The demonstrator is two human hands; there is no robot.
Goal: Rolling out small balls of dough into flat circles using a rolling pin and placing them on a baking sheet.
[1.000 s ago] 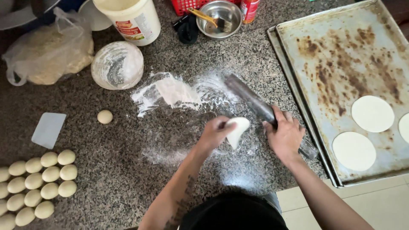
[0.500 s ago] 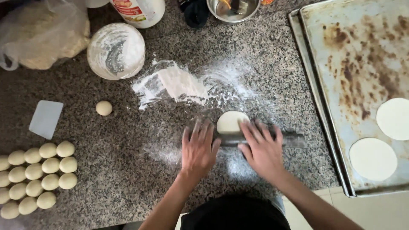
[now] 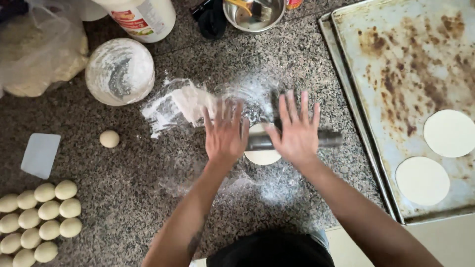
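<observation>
We note speckled dark granite worktop (image 3: pixel 307 59), dusted white with flour at centre. Pale cream floor (image 3: pixel 445 242) visible past worktop edge, lower right. Light even, soft, shadows faint. We see no walls, no windows in frame.

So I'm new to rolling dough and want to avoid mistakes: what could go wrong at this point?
The dough disc lies where the loose flour thins out, so it may stick to the counter. Both flat hands, left hand and right hand, press the rolling pin near its middle; uneven pressure might roll the disc lopsided.
</observation>
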